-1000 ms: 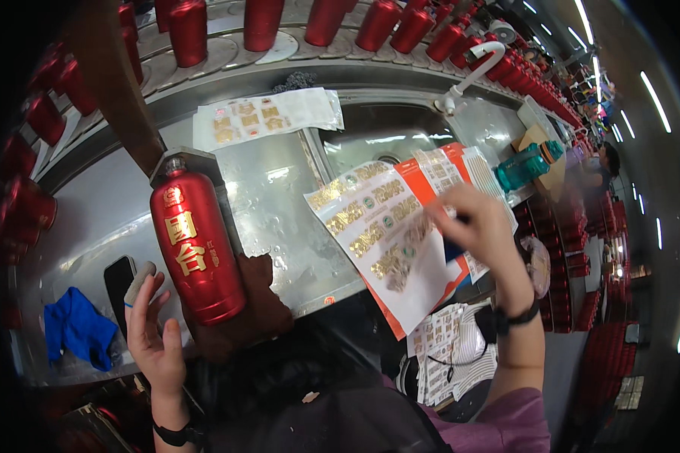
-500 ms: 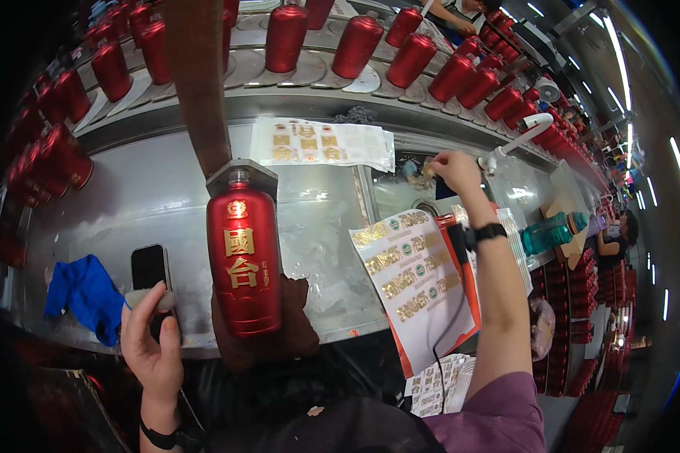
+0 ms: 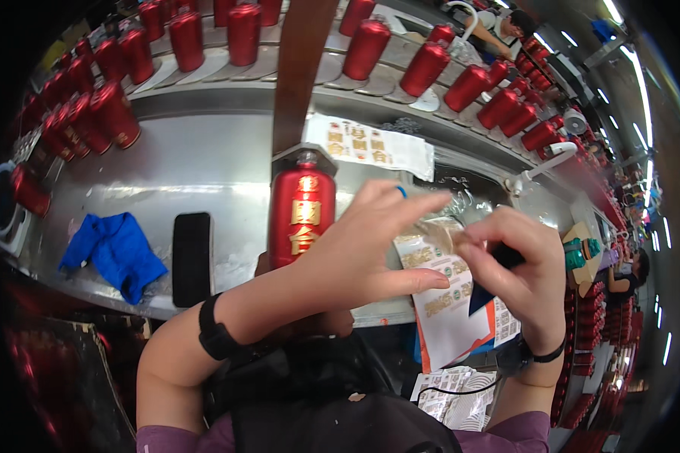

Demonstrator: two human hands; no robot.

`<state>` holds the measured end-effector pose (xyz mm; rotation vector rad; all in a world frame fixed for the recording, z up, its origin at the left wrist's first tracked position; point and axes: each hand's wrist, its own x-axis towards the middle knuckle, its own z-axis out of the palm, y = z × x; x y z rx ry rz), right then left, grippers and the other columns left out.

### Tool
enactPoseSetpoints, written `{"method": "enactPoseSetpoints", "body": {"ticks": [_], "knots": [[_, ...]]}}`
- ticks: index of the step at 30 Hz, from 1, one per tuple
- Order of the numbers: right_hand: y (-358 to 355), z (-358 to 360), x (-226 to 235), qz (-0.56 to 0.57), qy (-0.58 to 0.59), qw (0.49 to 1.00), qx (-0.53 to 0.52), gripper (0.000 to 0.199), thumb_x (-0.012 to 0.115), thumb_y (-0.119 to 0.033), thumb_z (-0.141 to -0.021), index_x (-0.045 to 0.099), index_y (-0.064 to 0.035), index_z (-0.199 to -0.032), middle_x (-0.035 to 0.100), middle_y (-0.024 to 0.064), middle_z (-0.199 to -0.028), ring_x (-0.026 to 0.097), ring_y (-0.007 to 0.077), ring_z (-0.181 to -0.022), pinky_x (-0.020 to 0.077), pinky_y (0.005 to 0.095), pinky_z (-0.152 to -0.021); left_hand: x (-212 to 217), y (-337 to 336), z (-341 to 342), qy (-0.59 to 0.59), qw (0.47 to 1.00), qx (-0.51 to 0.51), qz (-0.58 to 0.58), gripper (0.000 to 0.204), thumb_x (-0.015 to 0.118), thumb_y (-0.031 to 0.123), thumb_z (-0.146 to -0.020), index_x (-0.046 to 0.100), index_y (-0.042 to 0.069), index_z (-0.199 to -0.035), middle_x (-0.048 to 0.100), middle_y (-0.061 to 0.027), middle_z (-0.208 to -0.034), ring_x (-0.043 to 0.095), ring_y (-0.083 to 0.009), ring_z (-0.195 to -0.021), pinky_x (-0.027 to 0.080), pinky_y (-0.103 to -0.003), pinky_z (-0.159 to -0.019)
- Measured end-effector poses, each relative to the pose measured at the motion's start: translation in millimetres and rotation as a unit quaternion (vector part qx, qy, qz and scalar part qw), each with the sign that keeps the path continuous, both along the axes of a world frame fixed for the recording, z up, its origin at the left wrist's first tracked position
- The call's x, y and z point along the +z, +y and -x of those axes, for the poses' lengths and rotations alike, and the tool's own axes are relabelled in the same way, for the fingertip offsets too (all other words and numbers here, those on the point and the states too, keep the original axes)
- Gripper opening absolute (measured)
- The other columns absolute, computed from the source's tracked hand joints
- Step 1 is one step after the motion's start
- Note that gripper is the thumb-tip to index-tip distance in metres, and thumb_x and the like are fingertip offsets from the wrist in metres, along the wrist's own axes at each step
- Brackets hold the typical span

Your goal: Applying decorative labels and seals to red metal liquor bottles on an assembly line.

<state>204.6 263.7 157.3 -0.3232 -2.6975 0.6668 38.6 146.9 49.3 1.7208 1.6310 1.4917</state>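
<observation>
One left hand (image 3: 370,245) is hovering open, perhaps leaving room | right hand (image 3: 535,260) is pinching what looks like a blurred translucent film scrap (image 3: 443,231) above the white-and-gold paper label sheet (image 3: 447,332) | metallic red bottle (image 3: 289,208) is sitting at a grey hexagonal bracket (image 3: 326,160) — probably for steadiness

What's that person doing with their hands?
The person's right hand has a thin, pale, see-through piece between its fingers; it's too blurred to say what it is. The left hand is spread open close beside it. Both are over a white paper sheet with gold stickers. A shiny red bottle with gold characters is partly hidden behind the left forearm, on a silvery metal table.
</observation>
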Motion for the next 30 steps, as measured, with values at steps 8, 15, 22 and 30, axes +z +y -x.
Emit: {"method": "enactPoseSetpoints", "body": {"ticks": [8,15,22,30], "knots": [[-40,-16,-32,0.239,0.013,0.971,0.010,0.011,0.077,0.004,-0.073,0.071,0.0007,-0.082,0.071,0.0095,-0.076,0.069,0.0176,-0.069,0.0512,0.0270,-0.063,-7,-88,29,-0.068,0.997,-0.027,0.021,0.013,0.084,0.008,-0.076,0.076,0.010,-0.086,0.069,-0.0027,-0.087,0.064,-0.0231,-0.100,0.049,-0.037,-0.091],[-51,-14,-116,0.516,-0.028,0.851,-0.093,0.008,0.073,0.001,-0.086,0.067,0.0014,-0.091,0.073,0.0091,-0.087,0.070,0.0136,-0.082,0.0530,0.0255,-0.076,-40,-132,41,-0.160,0.970,0.143,0.111,0.009,0.081,0.010,-0.079,0.075,0.006,-0.084,0.069,-0.0080,-0.083,0.064,-0.0212,-0.092,0.051,-0.033,-0.083],[-47,-4,-167,0.626,0.001,0.758,-0.183,0.006,0.070,-0.002,-0.091,0.067,-0.0022,-0.096,0.073,0.0048,-0.093,0.066,0.0073,-0.084,0.0490,0.0197,-0.074,-86,-122,38,-0.326,0.921,0.178,0.117,0.013,0.078,0.011,-0.086,0.074,0.002,-0.094,0.069,-0.0088,-0.099,0.066,-0.0124,-0.090,0.051,-0.028,-0.083],[-55,12,-164,0.606,0.045,0.765,-0.215,0.006,0.068,-0.006,-0.092,0.064,-0.0036,-0.092,0.061,-0.0018,-0.067,0.053,0.0041,-0.051,0.0420,0.0184,-0.047,-85,-119,36,-0.412,0.890,0.156,0.115,0.011,0.073,0.004,-0.090,0.071,-0.002,-0.099,0.070,-0.0112,-0.107,0.067,-0.0107,-0.089,0.053,-0.024,-0.081]]}}
